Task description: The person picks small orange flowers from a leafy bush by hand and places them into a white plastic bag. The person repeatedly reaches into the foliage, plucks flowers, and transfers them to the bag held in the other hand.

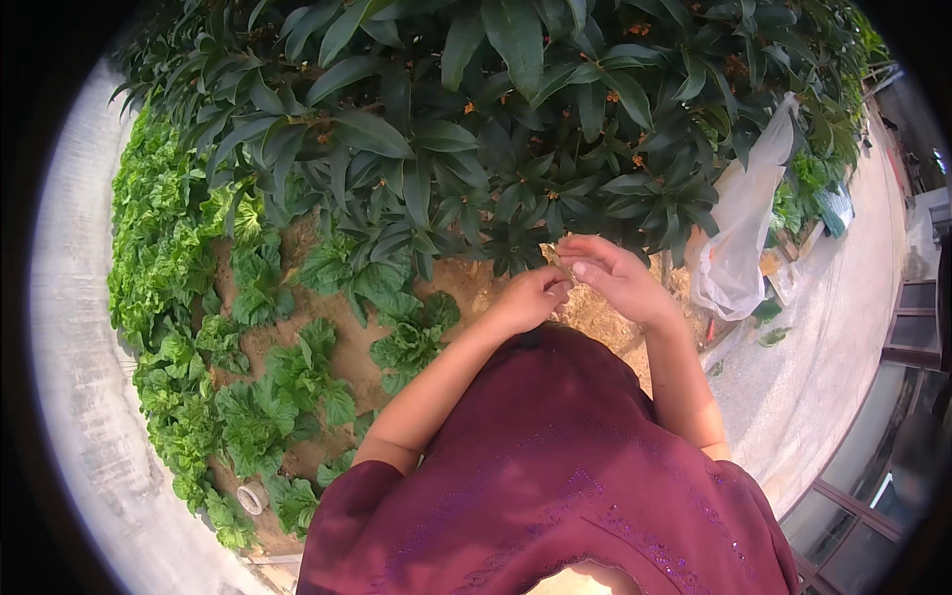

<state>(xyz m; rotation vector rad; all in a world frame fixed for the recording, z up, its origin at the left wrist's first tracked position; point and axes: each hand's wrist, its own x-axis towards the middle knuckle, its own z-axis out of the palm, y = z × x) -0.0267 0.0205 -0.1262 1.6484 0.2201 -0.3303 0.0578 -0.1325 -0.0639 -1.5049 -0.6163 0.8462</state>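
My left hand (535,297) and my right hand (623,282) meet in front of my body, just under the lowest leaves of a dark green leafy tree (416,139). The left fingers are curled into a pinch. On the right, thumb and fingers are bent together, their tips touching or almost touching the left hand. Something small and brownish seems to be between the fingertips, too small to name. Little clusters of orange flowers (612,96) show among the leaves. A clear plastic bag (739,233) hangs from the branches to the right of my hands.
Leafy green vegetables (263,416) grow in brown soil on the left, beside a pale concrete path (79,297). More concrete paving (793,387) runs along the right, by a building with framed windows (853,535). A white ring-shaped object (252,498) lies in the soil.
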